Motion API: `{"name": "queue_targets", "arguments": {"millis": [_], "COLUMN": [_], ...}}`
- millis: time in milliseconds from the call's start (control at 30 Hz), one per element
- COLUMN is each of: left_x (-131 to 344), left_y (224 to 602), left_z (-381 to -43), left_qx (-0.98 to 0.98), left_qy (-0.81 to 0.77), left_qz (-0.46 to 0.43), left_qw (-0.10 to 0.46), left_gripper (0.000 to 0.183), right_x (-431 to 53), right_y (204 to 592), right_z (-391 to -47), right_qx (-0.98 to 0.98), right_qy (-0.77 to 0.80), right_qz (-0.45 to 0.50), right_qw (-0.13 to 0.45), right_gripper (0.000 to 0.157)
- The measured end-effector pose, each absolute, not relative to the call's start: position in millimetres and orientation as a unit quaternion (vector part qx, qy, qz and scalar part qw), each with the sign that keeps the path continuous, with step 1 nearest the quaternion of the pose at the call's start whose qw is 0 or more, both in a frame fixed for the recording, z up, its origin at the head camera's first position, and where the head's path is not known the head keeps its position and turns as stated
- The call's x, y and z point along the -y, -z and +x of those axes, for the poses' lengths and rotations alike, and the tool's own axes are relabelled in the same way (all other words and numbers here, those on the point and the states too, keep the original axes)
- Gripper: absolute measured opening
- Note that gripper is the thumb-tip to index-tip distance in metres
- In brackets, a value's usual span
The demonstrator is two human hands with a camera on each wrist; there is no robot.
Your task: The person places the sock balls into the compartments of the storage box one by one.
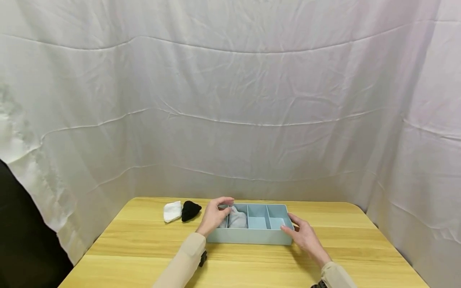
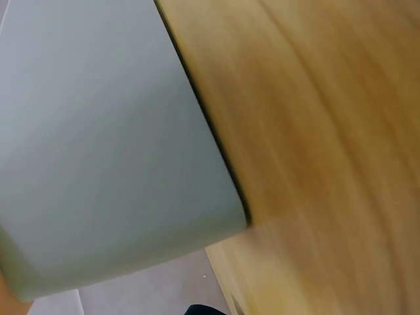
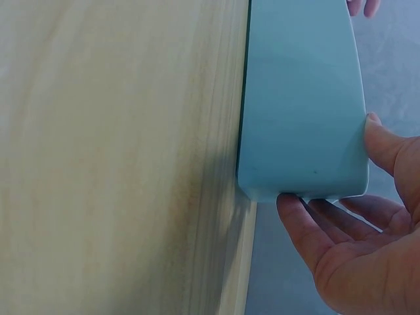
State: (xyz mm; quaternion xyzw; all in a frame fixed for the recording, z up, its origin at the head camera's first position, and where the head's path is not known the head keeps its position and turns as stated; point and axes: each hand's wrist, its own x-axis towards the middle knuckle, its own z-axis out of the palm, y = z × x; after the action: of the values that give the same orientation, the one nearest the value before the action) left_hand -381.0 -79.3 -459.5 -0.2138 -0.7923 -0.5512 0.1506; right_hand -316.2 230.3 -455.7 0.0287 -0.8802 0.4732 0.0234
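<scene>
A light blue divided storage box (image 1: 248,237) lies lengthwise on the table. Grey balled-up cloth (image 1: 237,219), perhaps a sock, fills its second compartment from the left; more grey cloth (image 1: 223,223) shows in the leftmost one. Over these two compartments my left hand (image 1: 213,216) reaches, thumb and fingers apart, thumb beside the grey ball; whether it touches the cloth I cannot tell. My right hand (image 1: 304,236) holds the box's right end, its fingers (image 3: 305,230) against the outer end wall and its thumb at the rim. The two right compartments hold nothing.
Left of the box, a white folded cloth (image 1: 173,211) and a black cloth bundle (image 1: 191,211) lie side by side on the wooden table (image 1: 144,248). Pale curtains (image 1: 252,120) hang behind the table and at both sides.
</scene>
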Motion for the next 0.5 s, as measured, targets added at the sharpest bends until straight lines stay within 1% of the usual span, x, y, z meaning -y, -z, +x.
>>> {"name": "queue_targets", "arguments": {"millis": [133,200,300,500], "left_x": [79.7,81.1,86.4,107.2], "left_y": [456.9,456.0,455.4,456.8], "left_z": [-380.7,-380.3,-379.0,-374.3], "left_qx": [0.782,0.779,0.776,0.775], "left_qy": [0.561,0.565,0.568,0.575], "left_qz": [-0.212,-0.211,-0.207,-0.187], "left_qw": [0.17,0.174,0.181,0.183], "left_gripper": [0.016,0.013,0.01,0.008], "right_x": [-231.3,-231.8,-232.1,-230.2], "right_y": [455.1,455.0,455.3,456.6], "right_z": [-317.1,-317.2,-317.1,-315.5], "right_qx": [0.88,0.882,0.882,0.88], "right_qy": [-0.473,-0.471,-0.469,-0.472], "right_qz": [0.028,0.029,0.032,0.039], "right_qw": [0.025,0.025,0.026,0.03], "right_gripper": [0.073,0.073,0.075,0.071]}}
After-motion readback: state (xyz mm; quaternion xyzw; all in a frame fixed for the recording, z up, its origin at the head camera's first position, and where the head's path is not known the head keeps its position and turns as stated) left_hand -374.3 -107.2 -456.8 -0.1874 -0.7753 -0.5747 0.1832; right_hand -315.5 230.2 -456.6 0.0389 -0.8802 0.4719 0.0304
